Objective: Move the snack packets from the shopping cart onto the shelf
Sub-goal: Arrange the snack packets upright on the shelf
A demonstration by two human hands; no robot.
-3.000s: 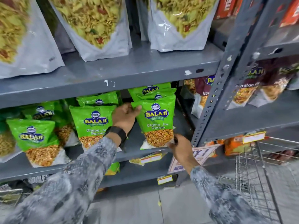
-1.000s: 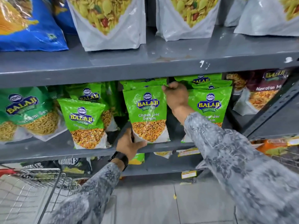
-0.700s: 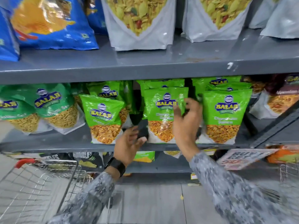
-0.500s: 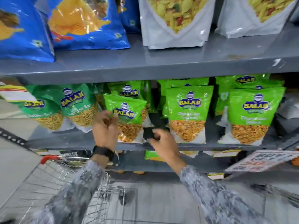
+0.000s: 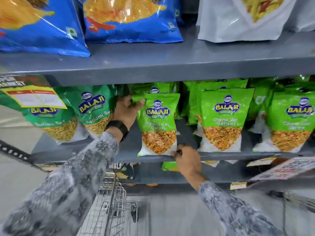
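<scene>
Both hands steady one green snack packet [image 5: 158, 124] upright at the shelf's [image 5: 153, 158] front edge — left hand [image 5: 127, 111] gripping its top corner, right hand [image 5: 186, 158] pinching its bottom corner. Several packets already stand alongside; the cart [image 5: 110, 210] contents are hidden — remaining work unclear.

The shelf [image 5: 153, 65] is seen to be grey painted metal with a dull, smooth finish. The snack packet [image 5: 158, 123] and the blue bags [image 5: 133, 19] above are made of glossy plastic film, creased in places. The shopping cart [image 5: 110, 206] is formed of shiny metal wire, and the sleeve [image 5: 76, 176] is of matt patterned cloth.
</scene>
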